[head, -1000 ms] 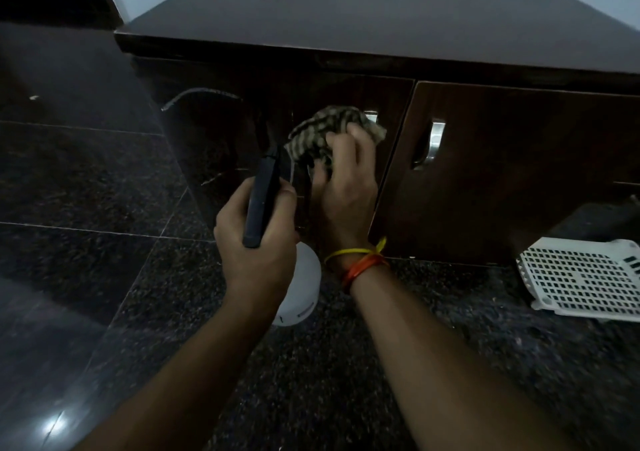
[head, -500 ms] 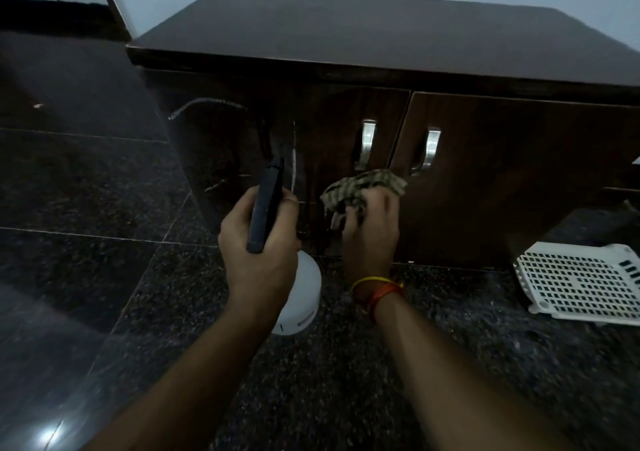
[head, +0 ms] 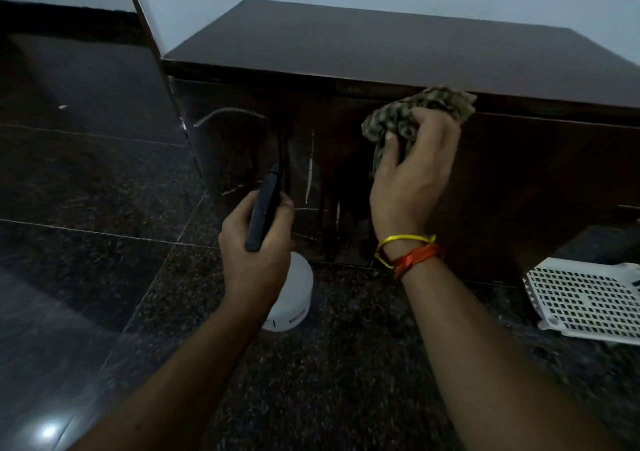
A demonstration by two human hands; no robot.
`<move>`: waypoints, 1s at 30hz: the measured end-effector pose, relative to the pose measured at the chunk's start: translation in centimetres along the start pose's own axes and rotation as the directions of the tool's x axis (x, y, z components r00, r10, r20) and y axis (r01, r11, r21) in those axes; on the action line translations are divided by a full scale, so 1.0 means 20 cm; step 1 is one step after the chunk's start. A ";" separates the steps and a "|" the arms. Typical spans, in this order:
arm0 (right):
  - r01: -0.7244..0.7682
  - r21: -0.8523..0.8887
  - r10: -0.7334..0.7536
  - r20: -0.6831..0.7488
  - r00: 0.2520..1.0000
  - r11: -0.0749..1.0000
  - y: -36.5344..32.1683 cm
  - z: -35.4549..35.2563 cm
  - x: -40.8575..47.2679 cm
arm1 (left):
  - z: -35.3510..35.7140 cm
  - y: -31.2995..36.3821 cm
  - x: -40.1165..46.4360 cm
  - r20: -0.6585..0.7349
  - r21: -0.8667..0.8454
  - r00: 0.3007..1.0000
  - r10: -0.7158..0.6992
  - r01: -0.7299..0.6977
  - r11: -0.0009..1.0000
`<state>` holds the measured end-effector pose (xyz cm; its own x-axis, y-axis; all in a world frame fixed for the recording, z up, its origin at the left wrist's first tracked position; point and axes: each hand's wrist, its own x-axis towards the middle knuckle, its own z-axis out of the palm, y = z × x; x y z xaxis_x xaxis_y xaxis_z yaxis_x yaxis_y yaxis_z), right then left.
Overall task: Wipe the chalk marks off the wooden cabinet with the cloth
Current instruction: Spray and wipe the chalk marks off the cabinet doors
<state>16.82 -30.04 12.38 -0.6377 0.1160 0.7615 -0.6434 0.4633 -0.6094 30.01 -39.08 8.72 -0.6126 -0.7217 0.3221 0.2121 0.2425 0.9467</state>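
Presently, wooden cabinet (head: 398,55) as landmark | right hand (head: 412,173): fingers curled round crumpled checked cloth (head: 415,114), pressed to cabinet front just under top edge | left hand (head: 256,242): grips dark-triggered white spray bottle (head: 291,298), before cabinet's lower left | chalk marks (head: 309,170): on front, left of cloth | white perforated tray (head: 585,301): floor, cabinet's lower right
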 end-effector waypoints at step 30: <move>0.335 -0.179 -0.227 0.448 0.865 0.925 -0.23 0.20 -0.11 | -0.41 0.09 0.11 -0.030 -0.015 0.998 -0.052 0.051 0.999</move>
<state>19.42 -35.93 12.56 -0.5954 -0.3979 0.6980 -0.7329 0.6249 -0.2690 35.24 -45.62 11.06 -0.5996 -0.7525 0.2723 0.1915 0.1955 0.9618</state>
